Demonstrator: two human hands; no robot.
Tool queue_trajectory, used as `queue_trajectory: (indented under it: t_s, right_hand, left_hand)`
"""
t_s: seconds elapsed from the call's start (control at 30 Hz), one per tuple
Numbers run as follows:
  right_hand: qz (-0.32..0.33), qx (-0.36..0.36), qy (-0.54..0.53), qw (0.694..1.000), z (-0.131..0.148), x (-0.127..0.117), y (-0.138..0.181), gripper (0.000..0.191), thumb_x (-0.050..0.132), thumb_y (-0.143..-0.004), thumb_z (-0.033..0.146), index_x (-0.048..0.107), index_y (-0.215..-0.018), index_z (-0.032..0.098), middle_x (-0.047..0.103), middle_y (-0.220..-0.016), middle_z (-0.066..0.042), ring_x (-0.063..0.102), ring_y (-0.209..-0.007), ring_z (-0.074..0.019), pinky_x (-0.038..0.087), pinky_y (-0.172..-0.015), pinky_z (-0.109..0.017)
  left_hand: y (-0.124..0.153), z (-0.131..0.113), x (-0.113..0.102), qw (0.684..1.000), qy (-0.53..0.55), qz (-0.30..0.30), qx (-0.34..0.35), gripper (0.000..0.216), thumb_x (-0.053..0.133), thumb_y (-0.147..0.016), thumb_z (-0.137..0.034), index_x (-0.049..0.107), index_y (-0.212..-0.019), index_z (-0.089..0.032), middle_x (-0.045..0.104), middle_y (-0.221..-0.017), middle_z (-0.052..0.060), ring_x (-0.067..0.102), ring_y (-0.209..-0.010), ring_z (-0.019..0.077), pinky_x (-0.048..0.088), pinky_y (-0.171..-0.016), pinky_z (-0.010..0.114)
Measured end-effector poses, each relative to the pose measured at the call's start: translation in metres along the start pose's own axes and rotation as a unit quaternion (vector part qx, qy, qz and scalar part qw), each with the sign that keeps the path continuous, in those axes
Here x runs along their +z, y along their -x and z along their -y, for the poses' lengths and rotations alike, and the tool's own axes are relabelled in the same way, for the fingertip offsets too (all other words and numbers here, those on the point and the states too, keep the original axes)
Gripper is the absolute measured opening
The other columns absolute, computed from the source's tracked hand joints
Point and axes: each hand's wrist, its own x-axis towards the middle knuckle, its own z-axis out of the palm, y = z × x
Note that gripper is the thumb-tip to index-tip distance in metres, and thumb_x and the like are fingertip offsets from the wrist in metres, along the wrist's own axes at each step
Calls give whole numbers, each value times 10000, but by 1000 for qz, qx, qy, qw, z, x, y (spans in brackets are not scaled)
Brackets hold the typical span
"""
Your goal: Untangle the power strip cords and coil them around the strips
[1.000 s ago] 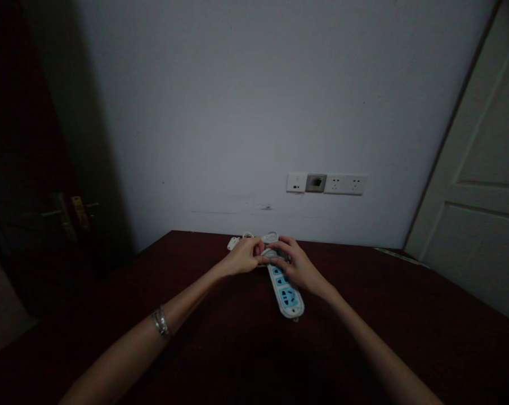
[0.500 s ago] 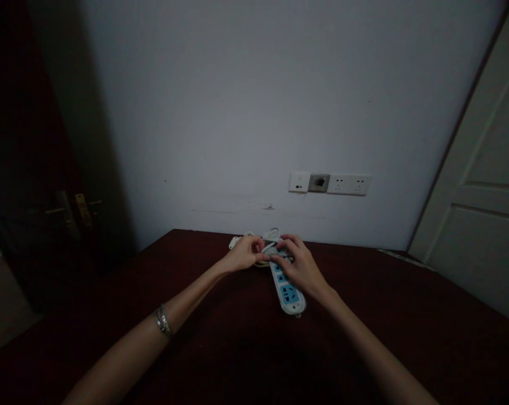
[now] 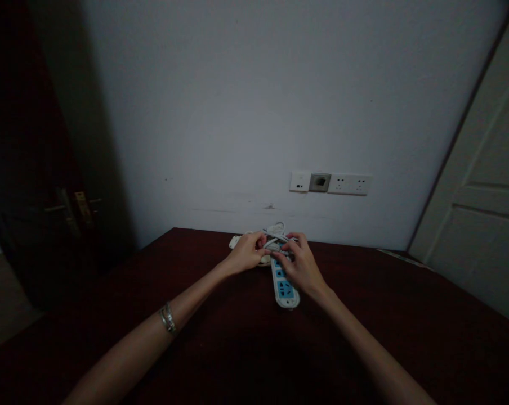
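Note:
A white power strip (image 3: 285, 287) with blue socket faces lies near the back of the dark red table, its near end toward me. White cord (image 3: 273, 244) is looped around its far part. My left hand (image 3: 249, 251) is closed on the cord from the left, thumb and fingers pinching it. From the right, my right hand (image 3: 300, 261) grips the cord above the strip with bent fingers. Behind my left hand, a second white piece (image 3: 234, 241) with dark holes shows in part; the rest of it is hidden.
The dark red table (image 3: 212, 349) meets a pale wall (image 3: 220, 124). Wall sockets (image 3: 349, 184) and a grey-framed plate (image 3: 320, 182) sit above its back edge. A dark door (image 3: 30, 169) with handles stands at left, a pale panelled door (image 3: 491, 169) at right.
The power strip's near end has swung slightly left and back. The cord loops have shifted between my hands, and my right fingers have moved a little. Both hands stay at the cord.

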Motion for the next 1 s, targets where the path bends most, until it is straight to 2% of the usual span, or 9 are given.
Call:
queue_trajectory:
  t_s: [0.17, 0.37, 0.67, 0.77, 0.87, 1.0]
  right_hand:
    - [-30, 11, 8, 999, 2, 0, -1, 161, 559, -803, 340, 537, -813, 181, 438, -1091, -113, 579, -780, -189, 506, -722, -367]
    - [-53, 11, 23, 998, 2, 1, -3, 181, 572, -795, 353, 552, -810, 174, 442, -1061, -108, 572, -799, -196, 503, -723, -362]
    - [-84, -2, 17, 996, -6, 1, -3, 185, 602, -774, 351, 580, -788, 168, 441, -1022, -97, 549, -813, -194, 509, -700, -348]
    - [-92, -11, 17, 996, -10, 0, -2, 153, 588, -778, 329, 594, -789, 177, 446, -1014, -92, 546, -860, -206, 505, -735, -366]
    - [-96, -17, 23, 995, -10, -1, -2, 107, 561, -786, 282, 599, -805, 184, 445, -1018, -90, 544, -877, -210, 499, -755, -382]
    - [-108, -25, 7, 994, -7, -4, -4, 83, 571, -780, 266, 594, -803, 190, 443, -1033, -88, 543, -881, -204, 498, -738, -366]
  left_hand:
    - [4, -10, 7, 998, -36, -57, 0, 86, 557, -707, -137, 478, -701, -169, 519, -661, -25, 467, -614, 112, 353, -579, 220]
    - [10, -19, 17, 986, -98, -136, 9, 71, 533, -738, -119, 489, -744, -175, 551, -707, 1, 502, -674, 140, 380, -637, 249]
    - [16, -29, 29, 979, -143, -148, 7, 63, 466, -773, -114, 493, -786, -169, 578, -779, 41, 541, -724, 165, 405, -668, 270]
    - [16, -31, 34, 978, -137, -159, 2, 31, 490, -796, -198, 495, -785, -170, 580, -776, 40, 543, -723, 165, 402, -666, 270]
    - [14, -35, 36, 974, -132, -182, -10, 136, 549, -775, -297, 483, -762, -178, 563, -737, 19, 527, -685, 154, 385, -624, 255]
    - [8, -41, 30, 974, -142, -178, -14, 151, 568, -753, -298, 470, -718, -189, 543, -689, -9, 497, -637, 133, 345, -583, 237]
